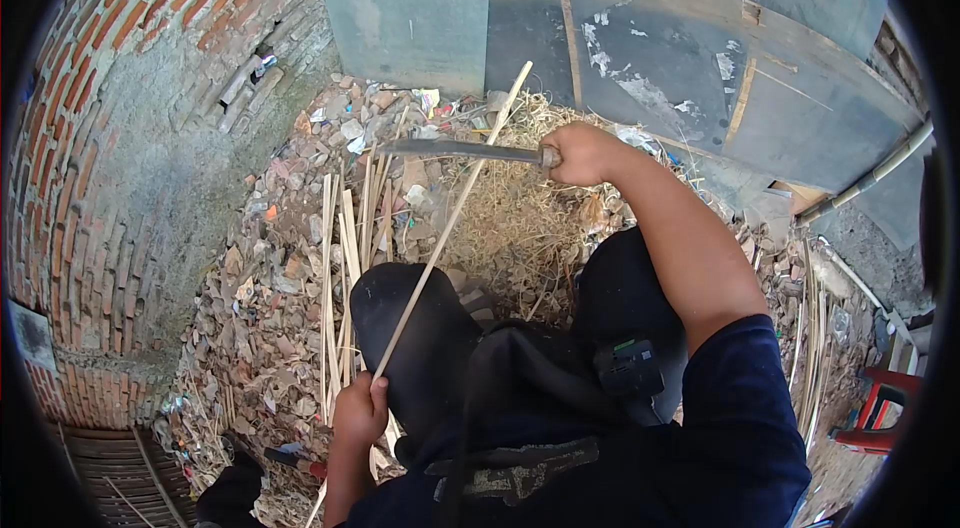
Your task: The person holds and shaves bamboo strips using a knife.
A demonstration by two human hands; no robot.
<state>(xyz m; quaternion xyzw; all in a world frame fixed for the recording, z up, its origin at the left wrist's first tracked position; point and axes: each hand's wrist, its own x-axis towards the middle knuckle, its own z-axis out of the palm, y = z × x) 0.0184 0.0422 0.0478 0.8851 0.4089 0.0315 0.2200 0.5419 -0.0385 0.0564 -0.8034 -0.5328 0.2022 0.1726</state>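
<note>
My right hand point(580, 154) is wrapped round the handle of a long machete point(465, 149), whose blade points left. The blade crosses a thin pale bamboo strip point(440, 240) near the strip's upper end. My left hand point(360, 410) grips that strip low down, beside my left knee, with the thumb on top. The strip slants up and to the right, over my knee. More bamboo strips point(328, 278) lie on the ground left of the knee. A heap of shavings point(510, 218) lies between my knees, below the blade.
Rubble point(245, 328) covers the ground. A brick wall point(120, 188) rises at the left, and grey-blue panels point(400, 8) stand ahead. At the right are more strips point(815, 348) and a red object point(885, 413). A dark-clothed leg or foot point(232, 493) shows at lower left.
</note>
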